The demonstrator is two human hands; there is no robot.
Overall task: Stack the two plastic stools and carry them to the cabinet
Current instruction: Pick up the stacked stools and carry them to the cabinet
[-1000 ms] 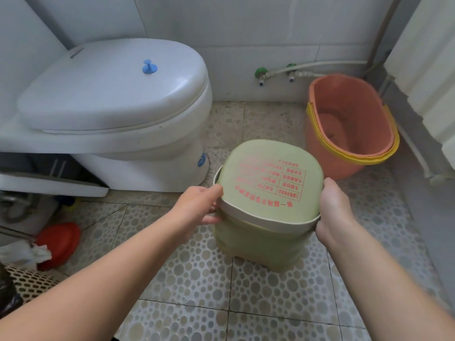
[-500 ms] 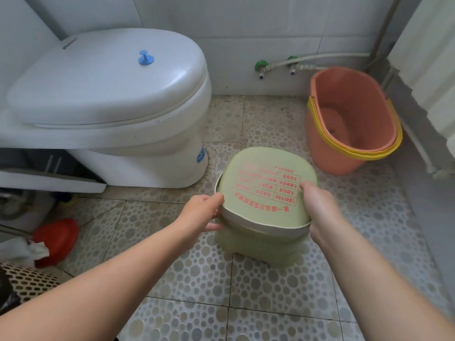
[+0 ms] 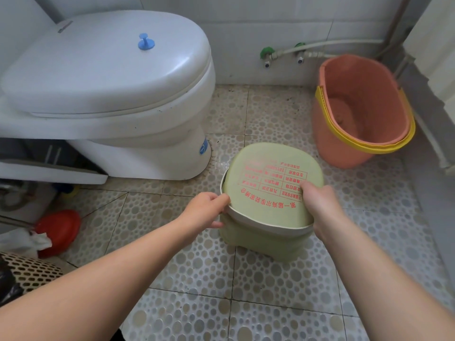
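The two pale green plastic stools (image 3: 270, 193), already nested, are gripped between the left hand (image 3: 205, 210) and right hand (image 3: 318, 207); carrying remains.

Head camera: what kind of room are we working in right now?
A home bathroom, most likely. A white toilet with its lid shut stands on the left, water taps stick out of the tiled wall, and an orange bucket sits on the pebble-patterned floor tiles.

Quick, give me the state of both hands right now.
Left hand: closed, gripping the left rim of the green stool.
Right hand: closed on the stool's right edge, thumb on top.
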